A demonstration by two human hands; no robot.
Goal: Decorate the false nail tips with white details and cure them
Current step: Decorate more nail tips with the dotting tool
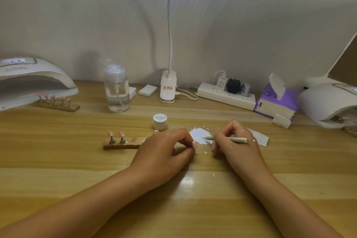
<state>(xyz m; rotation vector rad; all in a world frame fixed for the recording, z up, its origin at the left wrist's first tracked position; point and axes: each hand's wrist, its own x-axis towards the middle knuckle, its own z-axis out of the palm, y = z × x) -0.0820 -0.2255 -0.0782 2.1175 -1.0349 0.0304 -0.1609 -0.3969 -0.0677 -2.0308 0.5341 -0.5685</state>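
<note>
Right grip (234,146): clasps pen (238,139), point on white paint patch (199,133), likely loading. Left grip (164,149): curled on table (193,195) steadying stand (123,146); contents cannot be told. Two pink tips (110,133) upright on stand; lamp (29,81) far left.

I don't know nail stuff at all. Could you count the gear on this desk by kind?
Curing lamps: 2
Wooden nail stands: 2
Gel pots: 1
Pump bottles: 1
Dotting pens: 1
Total: 7
</note>
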